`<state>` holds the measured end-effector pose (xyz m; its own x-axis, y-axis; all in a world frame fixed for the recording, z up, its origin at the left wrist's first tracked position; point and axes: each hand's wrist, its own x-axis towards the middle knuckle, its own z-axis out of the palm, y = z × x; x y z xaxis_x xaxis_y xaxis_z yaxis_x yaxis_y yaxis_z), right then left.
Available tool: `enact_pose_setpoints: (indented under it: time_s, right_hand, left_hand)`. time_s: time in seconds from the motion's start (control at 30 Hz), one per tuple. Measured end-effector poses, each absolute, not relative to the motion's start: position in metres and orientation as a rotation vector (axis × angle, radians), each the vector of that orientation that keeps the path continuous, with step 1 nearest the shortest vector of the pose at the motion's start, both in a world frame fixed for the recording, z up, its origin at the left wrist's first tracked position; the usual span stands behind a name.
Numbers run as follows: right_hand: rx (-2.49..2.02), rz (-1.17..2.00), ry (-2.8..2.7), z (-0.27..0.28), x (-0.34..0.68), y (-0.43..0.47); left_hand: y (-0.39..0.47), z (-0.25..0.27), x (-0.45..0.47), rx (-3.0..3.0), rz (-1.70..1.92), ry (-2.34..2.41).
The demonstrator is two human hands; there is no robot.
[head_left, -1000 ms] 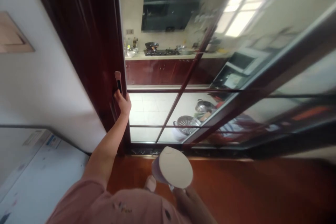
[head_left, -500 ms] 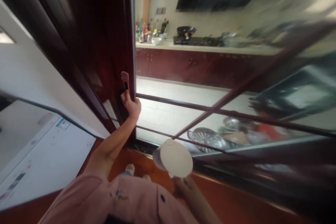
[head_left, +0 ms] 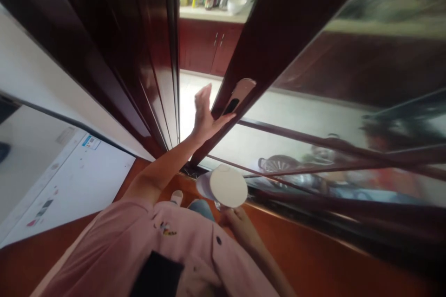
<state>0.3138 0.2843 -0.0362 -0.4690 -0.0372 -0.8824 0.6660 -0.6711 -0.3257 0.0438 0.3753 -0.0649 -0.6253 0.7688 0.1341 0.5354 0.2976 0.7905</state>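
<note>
- Sliding door is now gapping open, its handle moving right since earlier.
- Left hand is pressing, fingers spread, thumb touching the handle.
- Right hand is gripping a white cup below.

The door beside the left hand has a dark red wooden frame with a glossy lacquer, and its panes are smooth, reflecting glass. The handle just next to the fingers looks like pale, satin metal or plastic; I cannot tell which. The right hand holds a cup of white, smooth, slightly shiny material, maybe ceramic. Below both hands the floor is polished reddish wood. The shirt is soft, matt pink cloth. Left of the arm, the appliance has a smooth white surface.
</note>
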Motion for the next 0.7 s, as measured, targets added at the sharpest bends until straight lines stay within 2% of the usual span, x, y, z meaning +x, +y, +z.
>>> enact_pose_setpoints:
  time_s: [0.23, 0.7]
  right_hand:
    - [1.312, -2.219, 0.845, -0.043, 0.293, 0.282]
    - [1.339, -2.257, 0.883, -0.108, 0.259, 0.289]
  left_hand:
    - [0.406, -0.059, 0.072, 1.103, 1.108, 1.849]
    - [0.431, -0.04, 0.15, 1.036, 0.929, 1.421]
